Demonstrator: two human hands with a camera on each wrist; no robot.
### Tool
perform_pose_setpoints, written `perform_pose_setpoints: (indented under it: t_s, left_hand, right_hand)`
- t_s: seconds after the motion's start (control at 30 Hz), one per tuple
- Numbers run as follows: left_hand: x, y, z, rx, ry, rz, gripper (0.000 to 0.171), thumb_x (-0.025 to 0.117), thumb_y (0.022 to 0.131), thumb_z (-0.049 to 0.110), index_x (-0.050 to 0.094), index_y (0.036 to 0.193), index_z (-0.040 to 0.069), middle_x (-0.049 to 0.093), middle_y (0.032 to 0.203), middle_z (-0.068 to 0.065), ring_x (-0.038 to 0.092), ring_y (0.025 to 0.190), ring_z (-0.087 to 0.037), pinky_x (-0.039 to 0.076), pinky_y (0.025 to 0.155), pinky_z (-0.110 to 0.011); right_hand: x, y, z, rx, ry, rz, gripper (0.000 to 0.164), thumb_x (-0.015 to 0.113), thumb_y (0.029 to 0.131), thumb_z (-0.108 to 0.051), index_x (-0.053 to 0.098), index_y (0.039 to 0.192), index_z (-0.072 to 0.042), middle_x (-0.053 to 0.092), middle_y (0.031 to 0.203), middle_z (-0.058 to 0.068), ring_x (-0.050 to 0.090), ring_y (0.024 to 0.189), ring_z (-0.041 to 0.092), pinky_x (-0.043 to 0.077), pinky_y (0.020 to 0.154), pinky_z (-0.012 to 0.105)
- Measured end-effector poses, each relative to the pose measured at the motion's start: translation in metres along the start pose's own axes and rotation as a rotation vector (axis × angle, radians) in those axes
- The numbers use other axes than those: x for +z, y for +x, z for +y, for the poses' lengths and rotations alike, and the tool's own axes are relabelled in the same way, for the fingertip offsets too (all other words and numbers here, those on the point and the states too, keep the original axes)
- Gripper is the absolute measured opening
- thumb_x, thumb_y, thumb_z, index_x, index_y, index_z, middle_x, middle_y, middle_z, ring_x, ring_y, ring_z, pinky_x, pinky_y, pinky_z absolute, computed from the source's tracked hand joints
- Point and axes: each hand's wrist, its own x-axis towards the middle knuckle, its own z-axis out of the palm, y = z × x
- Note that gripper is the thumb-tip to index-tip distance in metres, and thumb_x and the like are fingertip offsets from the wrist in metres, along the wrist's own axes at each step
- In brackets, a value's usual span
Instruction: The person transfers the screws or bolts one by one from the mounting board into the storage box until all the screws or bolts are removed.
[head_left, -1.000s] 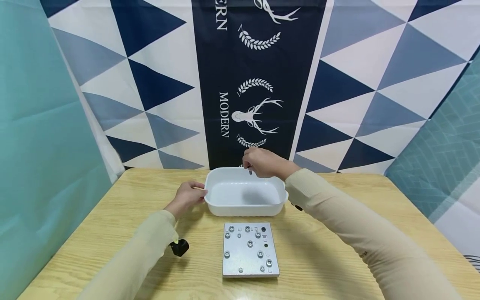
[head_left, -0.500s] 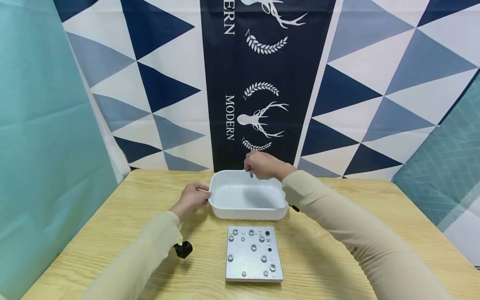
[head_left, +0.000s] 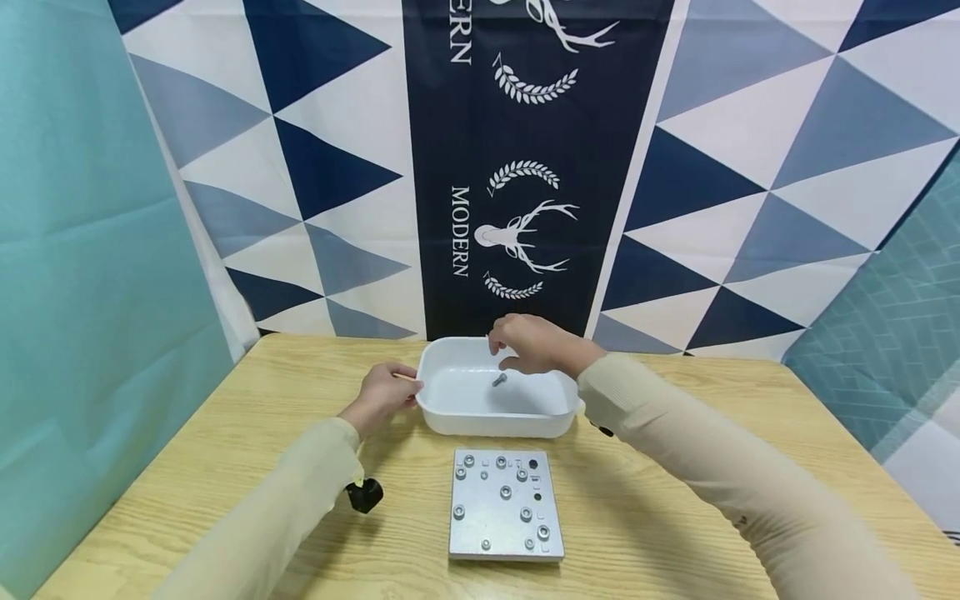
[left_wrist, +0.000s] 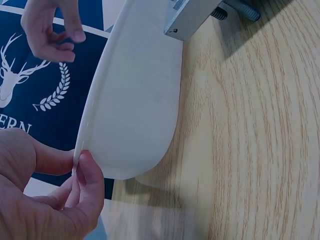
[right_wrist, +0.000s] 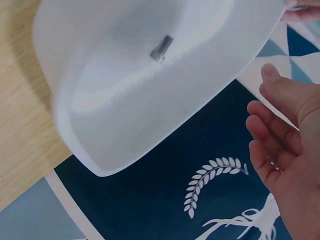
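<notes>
A white plastic basin (head_left: 491, 425) sits toward the back of the wooden table. My left hand (head_left: 384, 390) pinches its left rim between thumb and fingers, plain in the left wrist view. Over the basin's back part, my right hand (head_left: 534, 343) has its thumb and fingers spread apart and holds nothing. Below it a grey bolt (head_left: 499, 380) shows within the basin; the right wrist view has the same bolt (right_wrist: 161, 49) with its thicker head visible. Whether it touches the basin floor I cannot tell.
In front of the basin lies a silver metal plate (head_left: 487, 529) carrying several socket-head bolts and two dark holes. Bolt threads (left_wrist: 245, 9) stick out under it in the left wrist view. A patterned cloth (head_left: 517, 150) hangs behind the table.
My right hand has let go of the bolt, which is now lower, inside the basin. Its fingers have spread apart. The left hand has stayed on the rim, and the head view has shifted slightly.
</notes>
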Motion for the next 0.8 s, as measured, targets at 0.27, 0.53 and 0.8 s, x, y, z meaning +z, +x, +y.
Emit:
perform_pose_setpoints:
  t_s: [0.27, 0.53, 0.8]
  left_hand:
    - [0.0, 0.0, 0.001, -0.001, 0.007, 0.003, 0.028, 0.061, 0.091, 0.005, 0.058, 0.118, -0.002, 0.058, 0.108, -0.017, 0.059, 0.081, -0.016, 0.056, 0.069, -0.02]
    - [0.001, -0.001, 0.001, 0.001, 0.005, 0.004, 0.028, 0.061, 0.091, 0.005, 0.059, 0.118, -0.002, 0.059, 0.108, -0.017, 0.059, 0.079, -0.015, 0.056, 0.071, -0.021]
    - [0.0, -0.001, 0.001, 0.0, 0.009, 0.005, 0.027, 0.06, 0.091, 0.005, 0.058, 0.117, -0.002, 0.059, 0.106, -0.016, 0.058, 0.079, -0.014, 0.058, 0.078, -0.027]
  right_hand:
    - [0.009, -0.025, -0.018, -0.119, -0.021, 0.045, 0.018, 0.077, 0.081, -0.017, 0.071, 0.097, -0.011, 0.069, 0.098, 0.005, 0.064, 0.093, 0.018, 0.056, 0.085, 0.03]
    - [0.01, -0.052, -0.039, -0.182, -0.117, 0.085, 0.022, 0.079, 0.079, -0.02, 0.07, 0.097, -0.012, 0.07, 0.097, 0.0, 0.063, 0.091, 0.015, 0.055, 0.084, 0.029]
    - [0.014, -0.073, -0.054, -0.21, -0.139, 0.098, 0.024, 0.08, 0.077, -0.02, 0.07, 0.099, -0.015, 0.071, 0.096, -0.004, 0.058, 0.087, 0.012, 0.054, 0.085, 0.028]
